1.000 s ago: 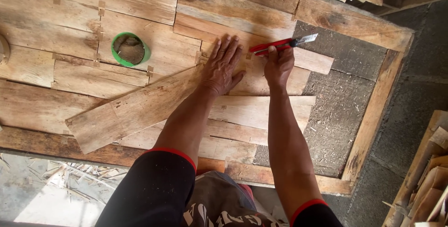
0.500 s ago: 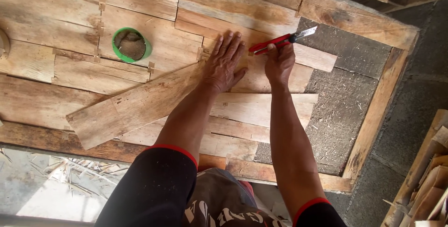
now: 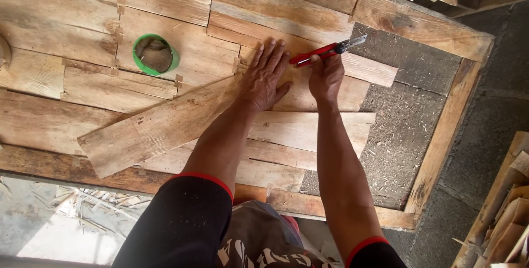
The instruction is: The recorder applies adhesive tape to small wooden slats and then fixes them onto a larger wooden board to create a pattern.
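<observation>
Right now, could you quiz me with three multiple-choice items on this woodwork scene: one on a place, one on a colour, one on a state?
1. Where does the green tape roll lie?
A. left of the hands
B. on the grey floor
C. under the right arm

2. What colour is the knife handle?
A. yellow
B. red
C. blue

3. How is the left hand?
A. clenched in a fist
B. lifted in the air
C. flat on the slanted plank

Answers: 1 A, it sits on the boards to the left; 2 B, the handle in the right hand is red; 3 C, fingers spread, palm down.
</observation>
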